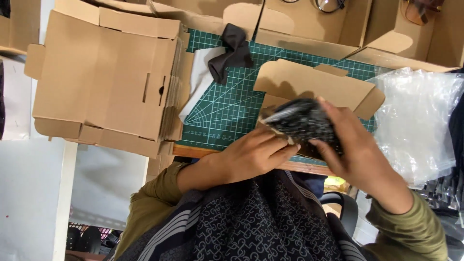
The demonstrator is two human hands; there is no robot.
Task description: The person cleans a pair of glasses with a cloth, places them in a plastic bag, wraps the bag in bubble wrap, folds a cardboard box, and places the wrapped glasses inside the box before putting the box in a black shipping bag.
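Shawl (251, 227): nearest the camera, dark with a pale chain pattern and striped edge, draped over the lap and chest, below both hands.
Sleeves (150, 203): olive green, down to both wrists.
Left hand (251, 157): palm down, fingers stretched toward the pouch, fingertips touching its lower left edge; loosely open, not wrapped around anything.
Right hand (355, 150): curled over the right side of the pouch, thumb on top and fingers underneath, gripping it firmly.
Pouch (302, 121): black, speckled with pale dots, soft-looking, tilted with its left end raised; held above the near edge of the mat, between both hands and in front of the small box. A light strip shows along its upper left edge; cannot tell what it is.
Table edge (203, 151): wooden strip, just under the left hand.
Mat (232, 104): green cutting mat with a white grid and fan of lines, lying on the table beyond the hands.
Small box (314, 84): brown cardboard, lid flap open, on the mat just behind the pouch.
Bags (420, 121): clear plastic, crumpled pile at the right, beside the right hand.
Flat boxes (108, 77): stack of unfolded brown cardboard at the left, overlapping the mat's left edge.
White sheet (200, 82): between the stack and the mat, partly under the dark cloth.
Dark cloth (232, 50): bunched, on the far left part of the mat.
Far boxes (309, 21): open cardboard along the top edge; glasses (328, 5) lying in one.
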